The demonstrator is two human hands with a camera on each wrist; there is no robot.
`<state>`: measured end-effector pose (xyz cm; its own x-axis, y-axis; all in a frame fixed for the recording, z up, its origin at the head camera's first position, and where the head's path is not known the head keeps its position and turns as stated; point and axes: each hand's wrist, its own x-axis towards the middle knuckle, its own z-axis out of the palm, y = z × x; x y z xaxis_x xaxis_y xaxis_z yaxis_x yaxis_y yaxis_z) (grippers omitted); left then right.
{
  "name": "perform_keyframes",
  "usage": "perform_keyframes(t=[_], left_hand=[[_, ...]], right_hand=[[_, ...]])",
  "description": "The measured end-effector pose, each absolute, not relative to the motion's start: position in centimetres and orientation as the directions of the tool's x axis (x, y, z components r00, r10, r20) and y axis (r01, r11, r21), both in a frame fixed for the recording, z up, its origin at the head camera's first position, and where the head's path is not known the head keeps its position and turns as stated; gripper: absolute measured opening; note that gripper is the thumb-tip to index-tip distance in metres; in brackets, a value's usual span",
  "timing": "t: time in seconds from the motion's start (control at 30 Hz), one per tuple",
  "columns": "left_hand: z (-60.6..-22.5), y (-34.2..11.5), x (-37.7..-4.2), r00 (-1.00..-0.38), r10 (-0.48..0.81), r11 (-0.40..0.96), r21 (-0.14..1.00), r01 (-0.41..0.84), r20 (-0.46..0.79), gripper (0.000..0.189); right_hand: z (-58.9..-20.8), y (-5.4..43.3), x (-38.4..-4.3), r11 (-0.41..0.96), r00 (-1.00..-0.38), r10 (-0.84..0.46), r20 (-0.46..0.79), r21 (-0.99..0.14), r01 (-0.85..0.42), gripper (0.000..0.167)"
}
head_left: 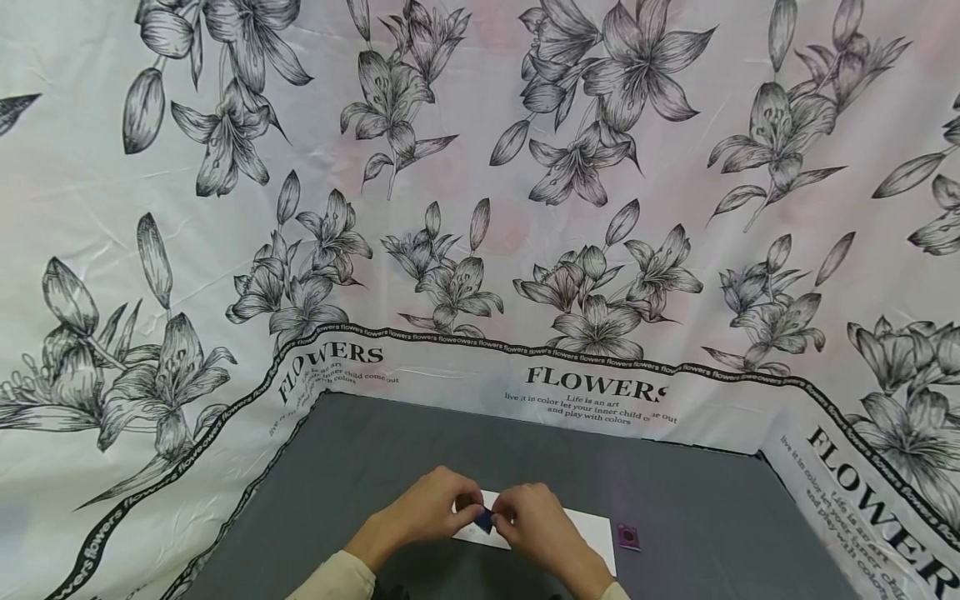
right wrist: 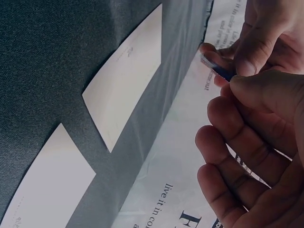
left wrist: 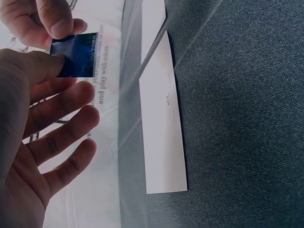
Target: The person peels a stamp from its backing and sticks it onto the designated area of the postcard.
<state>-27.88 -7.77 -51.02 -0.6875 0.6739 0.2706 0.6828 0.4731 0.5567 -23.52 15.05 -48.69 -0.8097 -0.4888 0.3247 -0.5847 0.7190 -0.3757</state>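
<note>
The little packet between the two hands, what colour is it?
The packet is deep blue, with pale print along one edge; the left wrist view shows it best.

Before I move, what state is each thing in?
Left hand: pinching the blue packet.
Right hand: pinching it too.
Blue packet: raised; torn or not, unclear.
Left white card: lying on the gray cloth.
Right white card: lying apart from the left one.
Purple square packet: lying right of the cards.
Gray cloth: spread, faintly creased.
Flower-print curtain: hanging.
</note>
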Motion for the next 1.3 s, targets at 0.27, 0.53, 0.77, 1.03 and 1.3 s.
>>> perform_keyframes(t=[0.27,0.53,0.77,1.03,1.3], left_hand=[[-51.4,-7.9,-27.9,-0.751,0.607,0.500,0.611,0.614,0.258,0.013],[-51.8,-7.8,-27.9,-0.734,0.632,0.450,0.653,0.610,0.250,0.014],[-51.8,-7.7,-27.9,-0.688,0.686,0.352,0.719,0.599,0.238,0.017],[-51.9,-7.7,-27.7,-0.694,0.698,0.353,0.757,0.550,0.179,0.018],[-52.2,-7.9,-27.8,-0.691,0.702,0.341,0.772,0.535,0.169,0.018]], right_hand=[[-48.6,14.8,-23.4,0.715,-0.807,-0.489,0.331,-0.378,-0.588,0.008],[-49.0,14.6,-23.5,0.695,-0.792,-0.504,0.345,-0.382,-0.609,0.008],[-49.1,14.4,-23.4,0.685,-0.789,-0.516,0.333,-0.394,-0.613,0.008],[-49.0,14.3,-23.1,0.671,-0.789,-0.530,0.311,-0.415,-0.614,0.008],[-48.9,14.2,-23.0,0.670,-0.780,-0.541,0.316,-0.399,-0.626,0.008]])
